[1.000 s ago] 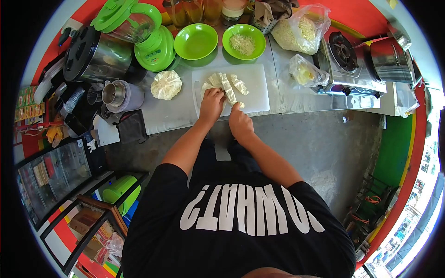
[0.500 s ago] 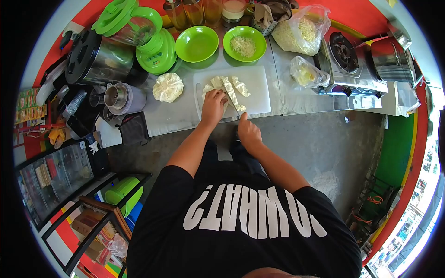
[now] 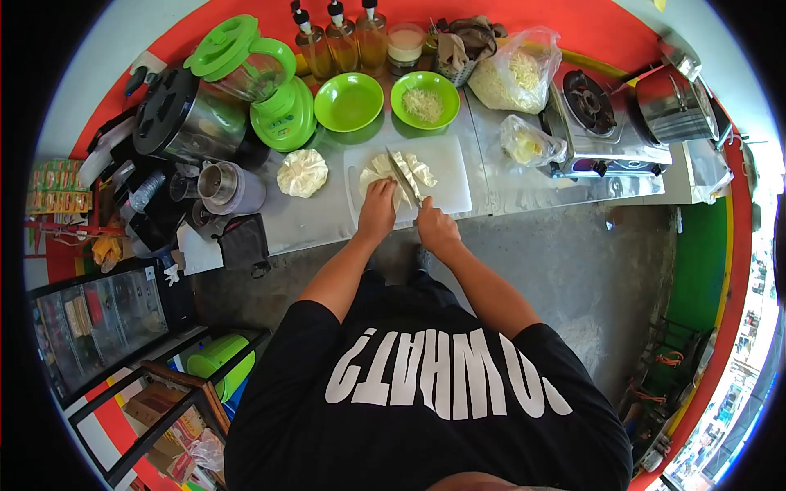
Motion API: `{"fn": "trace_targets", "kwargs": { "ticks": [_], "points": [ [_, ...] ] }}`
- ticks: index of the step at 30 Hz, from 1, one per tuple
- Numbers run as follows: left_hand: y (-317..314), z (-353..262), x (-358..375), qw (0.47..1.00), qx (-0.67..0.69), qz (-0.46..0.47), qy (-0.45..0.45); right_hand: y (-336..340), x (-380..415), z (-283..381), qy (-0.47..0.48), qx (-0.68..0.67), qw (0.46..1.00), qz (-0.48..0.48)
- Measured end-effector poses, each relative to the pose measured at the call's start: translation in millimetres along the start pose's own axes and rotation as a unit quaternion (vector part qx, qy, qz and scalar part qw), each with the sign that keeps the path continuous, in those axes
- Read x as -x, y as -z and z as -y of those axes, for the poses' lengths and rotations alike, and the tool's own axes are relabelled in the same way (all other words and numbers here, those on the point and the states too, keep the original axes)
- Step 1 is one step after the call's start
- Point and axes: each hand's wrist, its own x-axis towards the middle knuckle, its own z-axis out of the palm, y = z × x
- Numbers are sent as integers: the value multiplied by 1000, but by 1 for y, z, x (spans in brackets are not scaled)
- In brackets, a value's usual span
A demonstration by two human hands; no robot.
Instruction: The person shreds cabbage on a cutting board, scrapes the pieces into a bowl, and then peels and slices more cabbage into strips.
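Observation:
A white cutting board [image 3: 453,173] lies at the counter's front edge with pale, cabbage-like leaves on it. My left hand [image 3: 378,204] presses its bent fingers down on a leafy piece [image 3: 376,169] on the board. To its right, my right hand [image 3: 438,227] grips a kitchen knife [image 3: 401,173], the blade pointing away from me across the board. Cut strips [image 3: 421,170] lie beside the blade, on its right. A larger pale cabbage chunk [image 3: 302,173] rests on the counter left of the board.
Behind the board stand an empty green bowl [image 3: 349,102] and a green bowl with shreds [image 3: 425,101]. A green blender [image 3: 282,114] and a steel cup [image 3: 219,186] are at left. Bagged shreds [image 3: 512,82], a small bag [image 3: 530,141] and a gas stove [image 3: 610,123] are at right.
The knife blade now shows along most of its length among the strips, where little of it showed before. My left hand stays on the leaves. The whole view has shifted slightly.

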Motion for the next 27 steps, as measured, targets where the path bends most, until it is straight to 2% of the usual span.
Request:
{"fn": "trace_targets", "kwargs": {
  "ticks": [4,6,10,13,18,21,27],
  "points": [
    [11,-6,1,997,-74,14,-28,12,3,7,-5,-24,1000,-8],
    [21,-16,-1,995,-103,13,12,16,7,11,4,-28,999,-15],
    [26,-12,0,993,-107,34,38,12,18,20,29,-9,999,-17],
    [28,-8,3,996,-48,52,54,1,23,22,34,1,999,-6],
    [28,-8,5,997,-62,33,41,-14,22,19,33,-21,999,-10],
    [27,-8,4,995,-62,35,69,-19,23,19,33,2,999,17],
    [21,-2,3,996,-58,26,64,-27,29,25,26,43,999,-5]
  ]
}}
